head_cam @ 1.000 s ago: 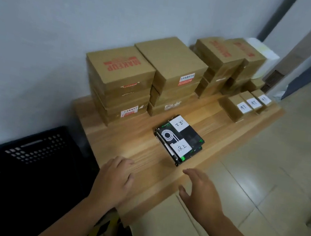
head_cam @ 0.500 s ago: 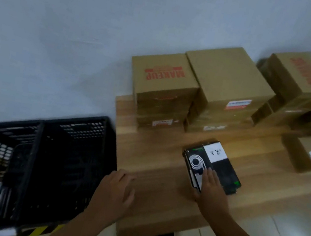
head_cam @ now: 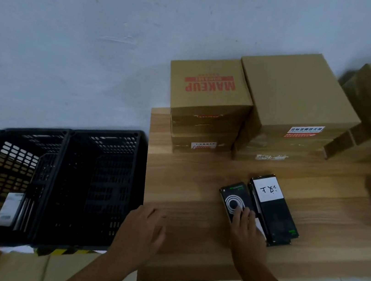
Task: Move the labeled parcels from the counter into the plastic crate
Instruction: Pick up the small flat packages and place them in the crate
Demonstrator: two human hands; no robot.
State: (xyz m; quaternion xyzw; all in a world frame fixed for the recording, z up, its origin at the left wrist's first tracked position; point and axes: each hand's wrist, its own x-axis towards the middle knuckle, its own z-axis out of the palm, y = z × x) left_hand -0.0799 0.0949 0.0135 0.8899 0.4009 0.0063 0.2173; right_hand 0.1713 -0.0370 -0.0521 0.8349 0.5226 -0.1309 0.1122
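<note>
Now the right hand (head_cam: 247, 236) has come down on the ringed black parcel (head_cam: 234, 195), its straight fingers pressing it and sliding it askew from its labeled neighbour (head_cam: 273, 208) on the surface (head_cam: 198, 178). The left hand (head_cam: 142, 227) waits, relaxed and empty, beside the crate (head_cam: 70, 132). A pickup looks close, though nothing is lifted yet.

The desk (head_cam: 198, 178) is matt, grained wood, the far boxes (head_cam: 210, 96) plain brown cardboard, the crate (head_cam: 62, 184) on the left perforated black plastic, and the two near parcels (head_cam: 274, 216) glossy black with white paper labels (head_cam: 267, 191).
</note>
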